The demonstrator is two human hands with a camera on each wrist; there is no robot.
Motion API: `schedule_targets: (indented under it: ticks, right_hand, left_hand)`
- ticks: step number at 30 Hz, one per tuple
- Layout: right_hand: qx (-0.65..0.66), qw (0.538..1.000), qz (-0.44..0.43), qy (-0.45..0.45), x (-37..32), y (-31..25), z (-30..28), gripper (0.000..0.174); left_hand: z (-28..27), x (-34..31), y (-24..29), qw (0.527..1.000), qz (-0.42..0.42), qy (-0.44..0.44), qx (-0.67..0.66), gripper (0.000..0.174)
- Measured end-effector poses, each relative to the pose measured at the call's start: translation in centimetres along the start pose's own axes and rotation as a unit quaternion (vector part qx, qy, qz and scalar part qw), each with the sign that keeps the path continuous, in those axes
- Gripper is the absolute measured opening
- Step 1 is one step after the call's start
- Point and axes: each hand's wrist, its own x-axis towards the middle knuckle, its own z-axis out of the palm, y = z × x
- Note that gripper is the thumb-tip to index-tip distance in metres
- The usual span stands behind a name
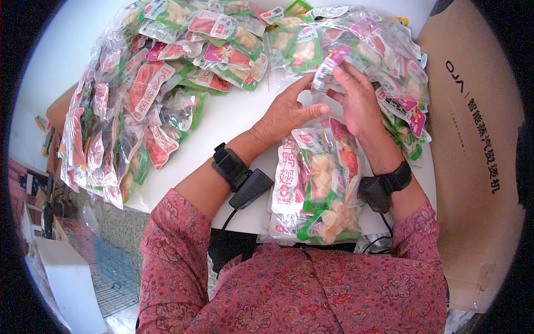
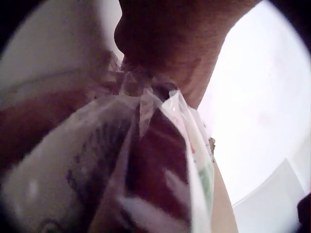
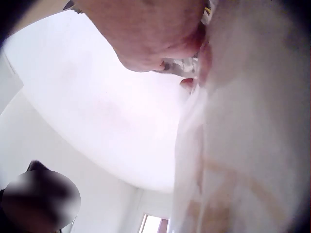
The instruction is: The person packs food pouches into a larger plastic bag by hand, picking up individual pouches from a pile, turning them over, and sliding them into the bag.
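A white bench (image 1: 233,119) is crowded with heaped snack packets (image 1: 150,83), and a loose stack of packets (image 1: 317,183) lies between a person's forearms. Just beyond it, the right hand (image 1: 359,100) curls round one purple-topped packet (image 1: 325,73), while the left hand (image 1: 286,114) touches it with straight fingers. The slick film could slip free, or a forearm could nudge the stack over.

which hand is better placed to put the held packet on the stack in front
Right, probably: the right hand wraps the packet, the left hand only touches its edge, and the stack lies beside the right wrist.
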Motion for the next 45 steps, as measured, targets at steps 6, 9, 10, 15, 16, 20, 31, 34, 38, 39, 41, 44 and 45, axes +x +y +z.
schedule_targets:
  ticks: [6, 9, 10, 15, 16, 20, 31, 34, 38, 39, 41, 44, 45]
  right_hand:
    - [-0.036, 0.995, -0.033, -0.087, -0.2, 0.6, 0.0, 0.040]
    - [-0.162, 0.978, -0.113, -0.068, 0.5, 0.4, -0.7, 0.037]
    - [-0.176, 0.979, -0.092, -0.047, 0.7, 0.4, -0.9, 0.035]
    - [-0.135, 0.989, 0.026, -0.050, 1.3, 1.0, -1.8, 0.030]
    - [-0.132, 0.989, 0.006, -0.061, 1.3, 1.0, -1.8, 0.024]
    - [-0.084, 0.994, -0.017, -0.064, 1.7, 1.5, -2.1, 0.013]
    - [-0.033, 0.999, -0.024, -0.031, 1.7, 1.8, -2.0, 0.013]
    - [-0.001, 1.000, 0.005, -0.013, 1.3, 1.4, -1.6, 0.015]
    - [-0.029, 0.995, 0.047, -0.085, 1.6, 1.7, -2.0, 0.019]
    - [-0.028, 0.995, 0.046, -0.086, 1.6, 1.9, -2.0, 0.019]
    - [-0.094, 0.989, 0.033, -0.106, 1.1, 2.2, -1.8, 0.018]
    - [-0.105, 0.991, 0.009, -0.086, 1.4, 2.3, -2.3, 0.015]
    - [-0.105, 0.991, 0.009, -0.085, 1.5, 2.2, -2.4, 0.015]
  left_hand:
    - [-0.3, 0.5, -1.1, 0.990, 0.022, 0.138, 0.024, 0.041]
    - [-0.3, 0.3, -0.1, 0.983, -0.075, 0.121, -0.115, 0.031]
    - [-0.3, 0.3, -0.1, 0.977, -0.083, 0.115, -0.157, 0.026]
    - [-0.2, 0.3, 0.0, 0.970, -0.073, 0.085, -0.216, 0.022]
    - [-0.2, 0.3, 0.1, 0.967, -0.077, 0.075, -0.232, 0.022]
    - [-0.2, 0.2, 0.3, 0.971, -0.093, 0.059, -0.212, 0.024]
    - [-0.3, 0.1, 0.8, 0.962, -0.136, 0.059, -0.231, 0.031]
    - [-0.2, -0.1, 0.9, 0.963, -0.124, 0.071, -0.228, 0.031]
    - [-0.6, 0.1, 0.4, 0.964, -0.153, 0.115, -0.184, 0.031]
    - [-0.6, 0.1, 0.1, 0.965, -0.147, 0.122, -0.182, 0.031]
    - [-0.6, 0.1, -0.2, 0.965, -0.141, 0.129, -0.178, 0.031]
    - [-0.3, 0.1, -0.1, 0.965, -0.179, 0.163, -0.104, 0.028]
    - [-0.3, 0.0, 0.0, 0.978, -0.152, 0.139, -0.035, 0.028]
